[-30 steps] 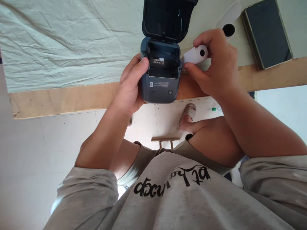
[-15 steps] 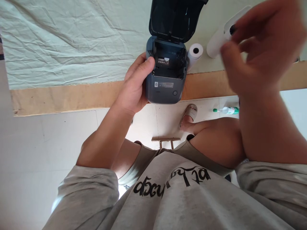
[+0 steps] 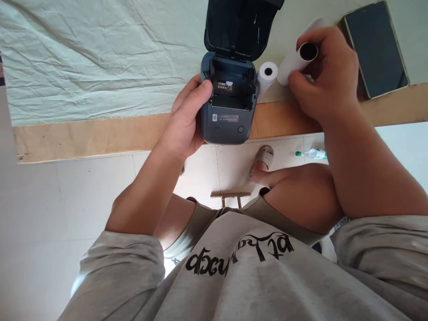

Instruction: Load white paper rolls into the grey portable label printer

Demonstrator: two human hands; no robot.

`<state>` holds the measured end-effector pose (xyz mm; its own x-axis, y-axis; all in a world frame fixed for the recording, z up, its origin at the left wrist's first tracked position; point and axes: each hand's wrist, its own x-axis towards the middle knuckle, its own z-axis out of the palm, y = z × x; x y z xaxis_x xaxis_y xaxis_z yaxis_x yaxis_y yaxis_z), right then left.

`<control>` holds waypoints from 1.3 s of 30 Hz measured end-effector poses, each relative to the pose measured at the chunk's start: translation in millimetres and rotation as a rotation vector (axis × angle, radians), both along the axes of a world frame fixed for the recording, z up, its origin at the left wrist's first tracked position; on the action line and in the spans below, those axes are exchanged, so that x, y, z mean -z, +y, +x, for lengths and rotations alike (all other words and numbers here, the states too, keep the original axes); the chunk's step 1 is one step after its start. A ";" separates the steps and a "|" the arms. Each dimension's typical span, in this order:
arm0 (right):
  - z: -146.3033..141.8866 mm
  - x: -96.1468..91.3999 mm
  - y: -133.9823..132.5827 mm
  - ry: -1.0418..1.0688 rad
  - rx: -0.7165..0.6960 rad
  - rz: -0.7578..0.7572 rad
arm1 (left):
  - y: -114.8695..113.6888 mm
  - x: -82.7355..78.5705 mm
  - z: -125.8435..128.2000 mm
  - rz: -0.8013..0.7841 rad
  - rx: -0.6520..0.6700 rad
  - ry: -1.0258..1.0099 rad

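In the head view, my left hand (image 3: pixel 187 118) is wrapped round the left side of a dark blue-grey label printer (image 3: pixel 230 127), thumb on its rim. The printer's black lid (image 3: pixel 239 26) is swung up, and its compartment (image 3: pixel 232 91) shows a small printed sticker and no roll. Close to the printer's right side stands a white paper roll (image 3: pixel 267 79) with a small dark core. My right hand (image 3: pixel 326 73) has thumb and fingers round another white roll (image 3: pixel 290 64), whose wider hollow core faces me. Some fingers are hidden behind that roll.
A phone (image 3: pixel 377 49) lies on the table to the right of my right hand. Pale green cloth (image 3: pixel 100 58) covers the table up to a bare wooden edge (image 3: pixel 83 136). Below are a small wooden stool (image 3: pixel 230 195) and a green-capped bottle (image 3: pixel 316 154) on the floor.
My right hand has moved left and closed round the hollow-cored roll, uncovering the phone. My left hand and the printer have shifted slightly left in view.
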<state>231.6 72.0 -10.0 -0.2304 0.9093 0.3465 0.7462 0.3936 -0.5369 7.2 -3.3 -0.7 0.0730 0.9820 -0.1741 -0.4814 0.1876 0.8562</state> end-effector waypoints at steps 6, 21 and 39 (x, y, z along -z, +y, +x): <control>-2.2 -1.7 -2.4 -0.061 0.003 0.052 | 0.6 -1.3 1.0 -0.007 0.007 0.037; 3.7 -2.1 -1.6 -0.025 0.061 -0.024 | 0.5 -1.4 1.9 -0.021 -0.005 0.024; 5.9 -5.6 -7.5 -0.051 0.004 -0.001 | 1.4 1.5 -1.1 -0.020 0.022 0.010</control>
